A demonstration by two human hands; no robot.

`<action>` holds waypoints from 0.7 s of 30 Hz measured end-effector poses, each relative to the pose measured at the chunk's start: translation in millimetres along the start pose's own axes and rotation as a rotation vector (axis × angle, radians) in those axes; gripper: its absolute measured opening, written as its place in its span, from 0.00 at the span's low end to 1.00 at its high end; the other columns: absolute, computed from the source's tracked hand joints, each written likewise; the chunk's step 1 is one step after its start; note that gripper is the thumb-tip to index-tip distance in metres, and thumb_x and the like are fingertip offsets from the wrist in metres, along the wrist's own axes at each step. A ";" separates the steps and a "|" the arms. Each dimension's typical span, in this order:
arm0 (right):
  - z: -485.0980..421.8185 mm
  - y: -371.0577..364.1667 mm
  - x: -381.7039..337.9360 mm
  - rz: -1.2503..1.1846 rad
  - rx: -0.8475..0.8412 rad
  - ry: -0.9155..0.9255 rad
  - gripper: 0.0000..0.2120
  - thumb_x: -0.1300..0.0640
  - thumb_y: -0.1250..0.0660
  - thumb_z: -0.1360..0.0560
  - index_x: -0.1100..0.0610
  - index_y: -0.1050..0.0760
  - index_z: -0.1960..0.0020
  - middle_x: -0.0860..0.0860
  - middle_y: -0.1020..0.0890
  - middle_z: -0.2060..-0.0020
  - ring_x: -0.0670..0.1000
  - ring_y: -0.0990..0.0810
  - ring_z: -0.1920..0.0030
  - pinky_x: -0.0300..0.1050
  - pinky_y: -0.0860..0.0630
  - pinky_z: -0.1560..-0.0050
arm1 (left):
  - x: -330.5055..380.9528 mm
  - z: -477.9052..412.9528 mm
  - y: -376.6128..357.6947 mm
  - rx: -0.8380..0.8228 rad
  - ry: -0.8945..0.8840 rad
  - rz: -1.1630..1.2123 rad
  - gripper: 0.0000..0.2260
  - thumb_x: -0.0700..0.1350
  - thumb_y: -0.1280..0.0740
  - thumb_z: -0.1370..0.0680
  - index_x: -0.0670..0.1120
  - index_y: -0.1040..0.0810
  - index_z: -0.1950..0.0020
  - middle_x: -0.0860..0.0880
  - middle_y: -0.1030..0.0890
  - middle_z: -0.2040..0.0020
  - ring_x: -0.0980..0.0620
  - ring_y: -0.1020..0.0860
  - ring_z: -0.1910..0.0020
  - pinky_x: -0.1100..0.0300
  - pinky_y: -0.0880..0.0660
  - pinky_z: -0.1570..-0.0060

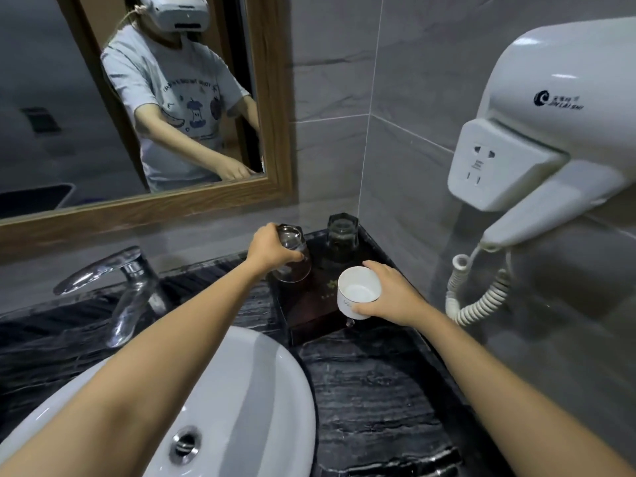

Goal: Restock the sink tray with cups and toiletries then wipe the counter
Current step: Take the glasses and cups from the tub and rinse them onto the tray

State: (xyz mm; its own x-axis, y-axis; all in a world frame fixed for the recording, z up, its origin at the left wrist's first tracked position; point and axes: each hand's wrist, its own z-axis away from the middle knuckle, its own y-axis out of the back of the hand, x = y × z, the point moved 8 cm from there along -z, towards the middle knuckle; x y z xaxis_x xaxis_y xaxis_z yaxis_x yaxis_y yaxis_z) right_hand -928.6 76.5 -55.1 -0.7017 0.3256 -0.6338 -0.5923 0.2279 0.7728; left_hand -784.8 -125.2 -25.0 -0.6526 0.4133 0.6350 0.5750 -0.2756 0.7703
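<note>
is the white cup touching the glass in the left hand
Apart. The head view shows dark tray between the white cup and the glass the left hand holds.

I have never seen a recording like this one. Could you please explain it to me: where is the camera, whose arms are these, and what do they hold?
There is no machine here: a person works with bare hands. The camera sits on the person's head, as the mirror shows, and looks down along the arms. The left hand grips a tilted clear glass at the left edge of a dark tray. The right hand holds a white cup over the tray's front. A second glass stands at its back. The tray lies on a dark counter, beside a sink and tap.
</note>
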 end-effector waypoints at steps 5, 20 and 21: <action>-10.0 -6.6 0.1 -0.041 0.022 -0.011 0.41 0.49 0.25 0.35 0.53 0.39 0.28 0.51 0.32 0.33 0.52 0.34 0.33 0.45 0.34 0.36 | -2.0 -25.9 -16.0 -0.040 0.029 0.044 0.31 0.48 0.21 0.40 0.40 0.29 0.43 0.42 0.23 0.45 0.46 0.23 0.51 0.51 0.23 0.55; -25.1 -18.1 8.4 -0.051 0.031 -0.041 0.37 0.51 0.23 0.37 0.53 0.34 0.32 0.50 0.29 0.38 0.51 0.33 0.36 0.42 0.34 0.38 | -10.4 -53.1 -41.8 -0.152 0.080 0.128 0.29 0.43 0.22 0.38 0.39 0.31 0.42 0.42 0.28 0.41 0.41 0.24 0.49 0.46 0.19 0.68; -25.3 -18.5 9.5 -0.054 0.033 -0.046 0.37 0.51 0.23 0.37 0.53 0.35 0.32 0.50 0.29 0.38 0.51 0.33 0.36 0.42 0.34 0.38 | -10.5 -53.9 -42.5 -0.160 0.089 0.138 0.29 0.42 0.22 0.37 0.39 0.31 0.42 0.42 0.28 0.41 0.41 0.24 0.49 0.46 0.19 0.68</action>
State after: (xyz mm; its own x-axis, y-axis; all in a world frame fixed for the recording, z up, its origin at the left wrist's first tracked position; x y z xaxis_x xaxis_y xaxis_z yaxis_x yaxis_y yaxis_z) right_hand -934.3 52.2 -76.3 -0.6495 0.3532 -0.6734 -0.6151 0.2765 0.7384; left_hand -828.9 -164.6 -61.4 -0.6184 0.2864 0.7318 0.5807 -0.4609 0.6711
